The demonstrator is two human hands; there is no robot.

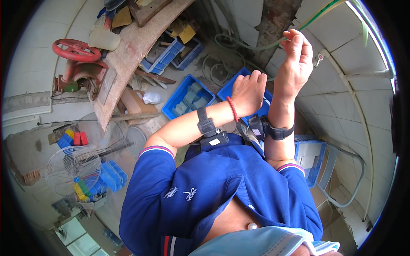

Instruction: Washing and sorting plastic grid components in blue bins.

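My left hand (249, 94), with a red bead bracelet (232, 109) at its wrist, is closed with its back showing. Its curled fingers are turned away, so anything in them is hidden. Below it is a blue plastic bin (223, 91), partly covered by the hand. My right hand (294, 64) is raised higher, its fingers bent and pressed together. Whatever they hold, if anything, does not show. A green hose (318, 17) runs past those fingertips; I cannot tell whether they touch it. Black straps with small devices (279, 133) circle both forearms.
Another blue bin (169, 109) with pale green pieces stands left. Farther left is a worn bench (141, 36) with a red handwheel (77, 50). A wire-cage fan (73, 170) stands at lower left. A tiled wall (363, 111) with a tap (319, 59) rises at right, beside a chair (341, 179).
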